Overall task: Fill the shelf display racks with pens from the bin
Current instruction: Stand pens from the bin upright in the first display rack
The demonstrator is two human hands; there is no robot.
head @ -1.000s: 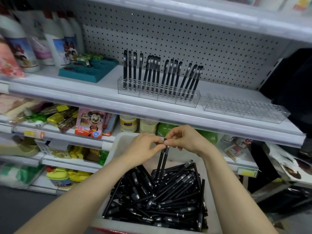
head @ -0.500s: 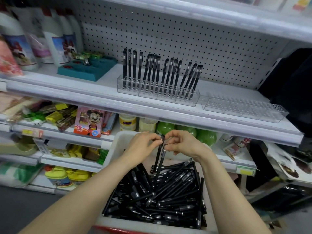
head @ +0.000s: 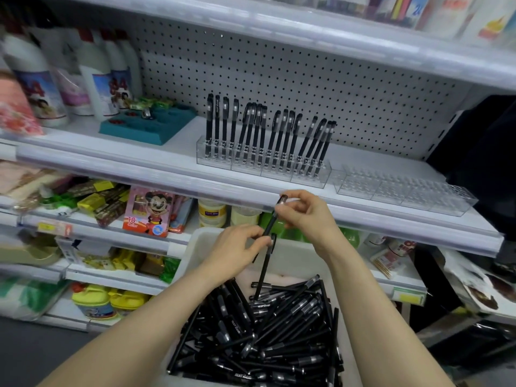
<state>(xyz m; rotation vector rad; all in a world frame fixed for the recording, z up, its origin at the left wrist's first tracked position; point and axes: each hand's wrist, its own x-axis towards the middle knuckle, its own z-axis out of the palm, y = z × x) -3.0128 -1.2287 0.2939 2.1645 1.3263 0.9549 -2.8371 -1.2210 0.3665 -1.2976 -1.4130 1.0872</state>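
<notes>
A white bin (head: pixel 195 248) below me is heaped with several black pens (head: pixel 268 331). My left hand (head: pixel 234 248) pinches the cap end of one black pen (head: pixel 262 275) that hangs down over the heap. Just above it, my right hand (head: pixel 307 216) pinches a second black pen (head: pixel 272 222) near its top and holds it tilted. On the shelf, a clear rack (head: pixel 262 169) holds several upright black pens. To its right stands a clear rack (head: pixel 402 191) with no pens in it.
The white shelf lip (head: pixel 139 169) runs across in front of the racks. A teal tray (head: pixel 148 125) and white bottles (head: pixel 95 79) stand at the shelf's left. Packaged goods fill the lower shelves (head: pixel 111 210). Something dark (head: pixel 480 152) blocks the right end.
Both hands have risen from the bin toward the shelf. My right hand has lifted its pen up and apart from the one in my left hand.
</notes>
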